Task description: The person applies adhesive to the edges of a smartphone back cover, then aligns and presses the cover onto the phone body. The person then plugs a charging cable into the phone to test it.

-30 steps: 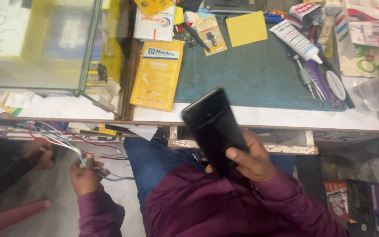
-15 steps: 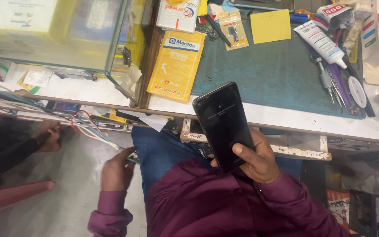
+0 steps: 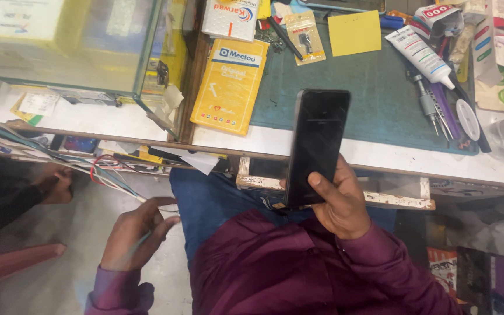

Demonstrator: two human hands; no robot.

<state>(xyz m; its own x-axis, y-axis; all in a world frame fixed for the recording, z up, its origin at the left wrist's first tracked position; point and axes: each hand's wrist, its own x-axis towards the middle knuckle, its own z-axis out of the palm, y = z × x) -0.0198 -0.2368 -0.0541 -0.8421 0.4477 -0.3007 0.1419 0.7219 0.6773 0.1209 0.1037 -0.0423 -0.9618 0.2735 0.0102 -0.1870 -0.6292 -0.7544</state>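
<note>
My right hand (image 3: 339,201) grips a black smartphone (image 3: 316,143) with a dark screen, held upright over the front edge of the workbench (image 3: 380,157). My left hand (image 3: 138,233) hangs low at my left side, fingers loosely curled beside a bundle of thin coloured wires (image 3: 106,175) that trails from under the counter. Whether it pinches a wire is unclear. I am seated, in a maroon sleeve and blue jeans.
A teal mat (image 3: 374,99) carries a yellow packet (image 3: 228,87), a yellow note pad (image 3: 354,32), a white glue tube (image 3: 418,55) and screwdrivers (image 3: 433,108). A glass case (image 3: 71,46) stands at left. Another person's hand (image 3: 53,181) rests low left.
The phone has turned more upright and moved over the bench edge. My left hand has dropped away from the wires toward my leg. The camera view has shifted closer.
</note>
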